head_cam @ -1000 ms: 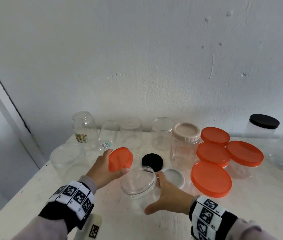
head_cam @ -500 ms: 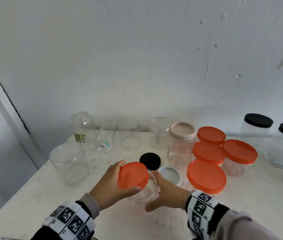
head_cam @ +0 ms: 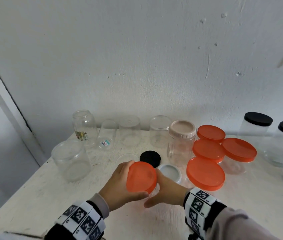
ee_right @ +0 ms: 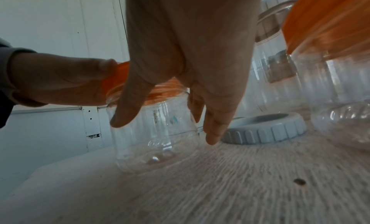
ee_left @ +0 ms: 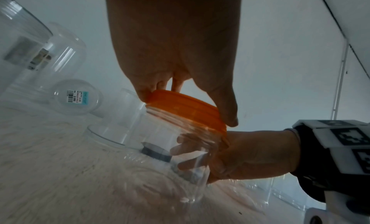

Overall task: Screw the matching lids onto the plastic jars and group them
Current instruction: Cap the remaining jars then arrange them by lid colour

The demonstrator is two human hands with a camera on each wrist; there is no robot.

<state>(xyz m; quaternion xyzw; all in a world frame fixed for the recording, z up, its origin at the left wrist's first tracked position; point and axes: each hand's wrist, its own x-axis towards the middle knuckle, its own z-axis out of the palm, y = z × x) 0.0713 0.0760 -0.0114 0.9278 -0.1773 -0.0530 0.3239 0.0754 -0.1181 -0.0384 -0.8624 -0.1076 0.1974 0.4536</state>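
My left hand (head_cam: 118, 186) holds the orange lid (head_cam: 141, 177) on top of the clear plastic jar (ee_right: 154, 132). My right hand (head_cam: 167, 191) wraps around the jar's side. The jar is empty and stands on the white table (head_cam: 33, 196).

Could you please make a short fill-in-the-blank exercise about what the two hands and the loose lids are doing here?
1. The left hand holds an ____ lid.
2. The right hand steadies the clear ____ under that lid.
3. The loose lid behind the hands is ____.

Missing words: orange; jar; black
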